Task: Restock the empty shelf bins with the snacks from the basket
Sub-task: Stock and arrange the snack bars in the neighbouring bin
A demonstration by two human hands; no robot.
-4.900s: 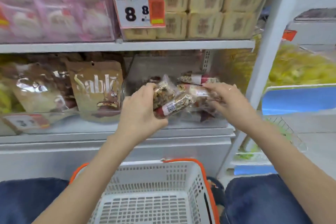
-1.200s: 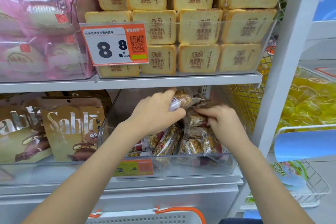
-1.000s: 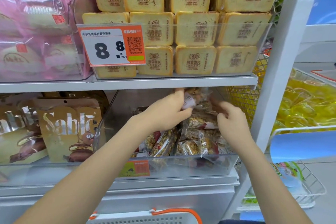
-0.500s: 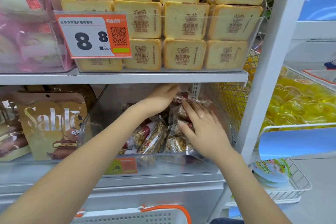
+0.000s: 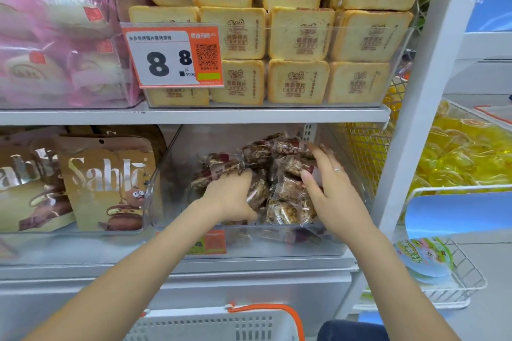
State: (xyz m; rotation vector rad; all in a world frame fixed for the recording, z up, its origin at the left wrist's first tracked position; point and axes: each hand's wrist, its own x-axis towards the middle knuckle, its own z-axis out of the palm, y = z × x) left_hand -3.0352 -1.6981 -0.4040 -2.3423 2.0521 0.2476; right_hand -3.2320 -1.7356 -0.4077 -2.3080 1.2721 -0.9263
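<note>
We see a white metal shelf [image 5: 194, 116] bearing a clear plastic bin of toast-slice packs [image 5: 388, 91], below it a lower white shelf [image 5: 249, 264], carrying a clear plastic bin of nut bars [image 5: 166, 202].

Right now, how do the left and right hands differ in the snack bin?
The left hand sits low with curled fingers, its grip on a snack packet; the right hand lies higher, fingers straight, pressing the pile. Both are inside the clear bin.
</note>
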